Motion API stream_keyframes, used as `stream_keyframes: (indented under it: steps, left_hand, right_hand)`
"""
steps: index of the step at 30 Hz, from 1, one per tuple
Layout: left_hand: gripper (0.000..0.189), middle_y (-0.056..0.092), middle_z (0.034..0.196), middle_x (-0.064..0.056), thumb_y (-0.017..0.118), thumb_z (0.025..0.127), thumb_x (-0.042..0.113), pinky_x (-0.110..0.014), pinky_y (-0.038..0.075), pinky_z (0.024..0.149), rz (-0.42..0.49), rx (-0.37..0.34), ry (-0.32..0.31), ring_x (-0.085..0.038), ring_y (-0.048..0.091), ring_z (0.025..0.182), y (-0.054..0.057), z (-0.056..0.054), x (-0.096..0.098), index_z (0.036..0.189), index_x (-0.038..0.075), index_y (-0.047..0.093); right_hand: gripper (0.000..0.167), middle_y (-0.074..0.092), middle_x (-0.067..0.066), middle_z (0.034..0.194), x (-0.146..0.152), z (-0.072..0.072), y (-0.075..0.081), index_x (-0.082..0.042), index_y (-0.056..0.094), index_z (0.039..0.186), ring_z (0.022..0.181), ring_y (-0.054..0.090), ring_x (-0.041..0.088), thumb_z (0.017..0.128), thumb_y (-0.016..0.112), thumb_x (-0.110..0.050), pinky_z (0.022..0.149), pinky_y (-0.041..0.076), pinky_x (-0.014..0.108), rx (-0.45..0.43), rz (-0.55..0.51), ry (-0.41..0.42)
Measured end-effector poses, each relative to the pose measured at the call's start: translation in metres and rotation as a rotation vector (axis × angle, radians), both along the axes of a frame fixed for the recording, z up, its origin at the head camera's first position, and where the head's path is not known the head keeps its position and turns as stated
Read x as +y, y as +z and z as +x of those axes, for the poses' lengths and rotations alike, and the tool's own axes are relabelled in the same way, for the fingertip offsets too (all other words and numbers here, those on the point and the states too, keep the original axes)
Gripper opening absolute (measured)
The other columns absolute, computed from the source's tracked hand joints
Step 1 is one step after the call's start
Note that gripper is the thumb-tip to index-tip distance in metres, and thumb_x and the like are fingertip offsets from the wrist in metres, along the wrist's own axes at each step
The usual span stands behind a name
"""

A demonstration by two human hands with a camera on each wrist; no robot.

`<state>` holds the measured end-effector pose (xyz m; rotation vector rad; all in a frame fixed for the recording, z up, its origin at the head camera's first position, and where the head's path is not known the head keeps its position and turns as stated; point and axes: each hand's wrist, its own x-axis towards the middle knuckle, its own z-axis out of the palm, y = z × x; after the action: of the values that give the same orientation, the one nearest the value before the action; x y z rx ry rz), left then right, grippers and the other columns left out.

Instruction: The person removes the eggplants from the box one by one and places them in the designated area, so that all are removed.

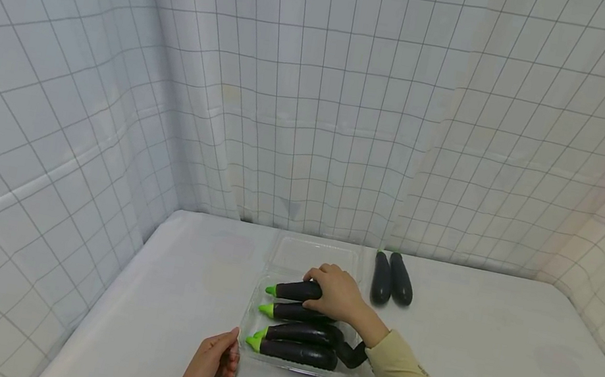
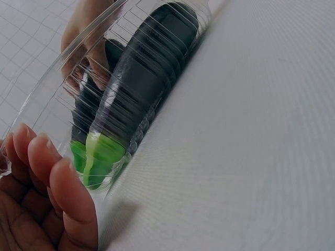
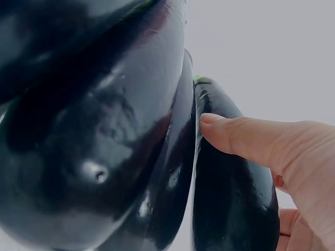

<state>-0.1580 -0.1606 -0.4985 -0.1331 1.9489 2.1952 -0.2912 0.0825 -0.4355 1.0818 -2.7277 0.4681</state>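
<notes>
A clear plastic clamshell box [image 1: 287, 367] holds several dark eggplants with bright green stem ends, lying side by side crosswise. My right hand [image 1: 339, 293] reaches over the box and grips the rearmost eggplant [image 1: 294, 290]. In the right wrist view its thumb [image 3: 235, 136] presses one side of that eggplant [image 3: 230, 193], while the other fingers are mostly hidden behind it. My left hand [image 1: 214, 357] pinches the box's front left corner, fingers [image 2: 68, 198] curled by the clear wall. Just inside that wall lies the front eggplant [image 1: 299, 353].
Two more eggplants [image 1: 382, 278] lie together on the white table [image 1: 491, 353], to the right behind the box. The box's opened lid [image 1: 315, 257] lies toward the back. White grid-patterned curtains [image 1: 347, 102] surround the table at the back and sides.
</notes>
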Motion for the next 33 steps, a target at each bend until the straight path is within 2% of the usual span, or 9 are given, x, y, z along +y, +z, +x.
stream_keyframes:
  steps: [11,23,33]
  left_hand:
    - [0.045,0.048,0.059,0.0,0.045,0.1,0.04,-0.023,0.046,0.046,-0.004,0.004,-0.009,-0.009,0.046,0.046,-0.0031,-0.0004,-0.001,0.067,0.01,0.045]
    - [0.044,0.048,0.059,-0.001,0.044,0.101,0.038,-0.023,0.046,0.046,-0.002,-0.007,0.005,-0.009,0.046,0.046,-0.0012,-0.0007,-0.0004,0.068,0.01,0.046]
    - [0.044,0.049,0.058,0.0,0.045,0.1,0.039,-0.023,0.046,0.046,0.002,0.008,-0.009,-0.008,0.046,0.045,-0.0013,0.0,0.0001,0.067,0.01,0.046]
  right_hand:
    - [0.04,0.06,0.005,0.096,0.0001,-0.0003,0.0008,-0.013,0.065,0.108,0.084,0.056,0.022,0.075,0.081,-0.03,0.069,0.048,0.039,0.01,-0.003,-0.003]
    - [0.04,0.061,0.005,0.097,0.0007,0.0028,0.0027,-0.012,0.065,0.108,0.084,0.057,0.022,0.076,0.081,-0.029,0.069,0.047,0.039,-0.002,-0.017,-0.001]
    - [0.041,0.062,0.005,0.097,0.0004,0.0036,0.0045,-0.012,0.065,0.109,0.082,0.058,0.023,0.076,0.081,-0.029,0.069,0.047,0.04,-0.01,-0.026,-0.016]
